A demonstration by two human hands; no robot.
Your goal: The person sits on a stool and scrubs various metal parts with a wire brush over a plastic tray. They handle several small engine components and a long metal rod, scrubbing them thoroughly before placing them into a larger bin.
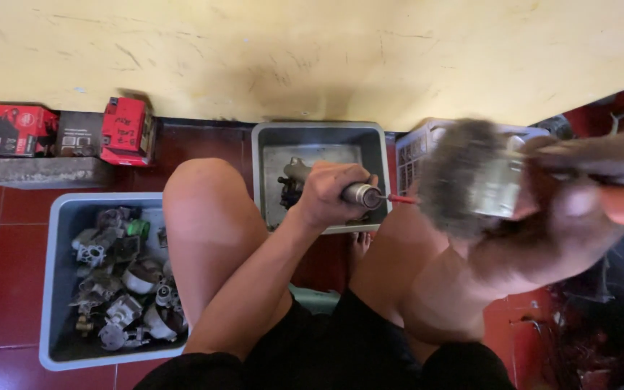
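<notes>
Head view. The spray can [361, 193], a small metal cylinder with a thin red nozzle straw [401, 198] projecting from its end, lies in the left hand [328, 196]; the fingers [341, 206] are curled fully around its body, leaving only the cap end and straw exposed. The straw tip points toward the metal part [498, 189], a pale, blurred piece just beyond it. The right hand [579, 191] holds this part close to the camera; its fingers appear wrapped about the part, though blur hides how tightly. A blurred grey, bristly mass [453, 177] sits on the side of the part facing the straw.

Beneath the left fingers stands a grey tray [319, 131] on the red tiled floor [9, 238], with dark engine pieces [292, 186] inside it. Beyond the right fingers, a white slatted crate [417, 148] abuts the tray. Well to the outer side of the left fingers, past the bare knee [204, 209], a grey bin [59, 289] contains assorted carburettor parts [124, 289]. Farther off, red cartons [128, 130] rest by the yellow wall [326, 50].
</notes>
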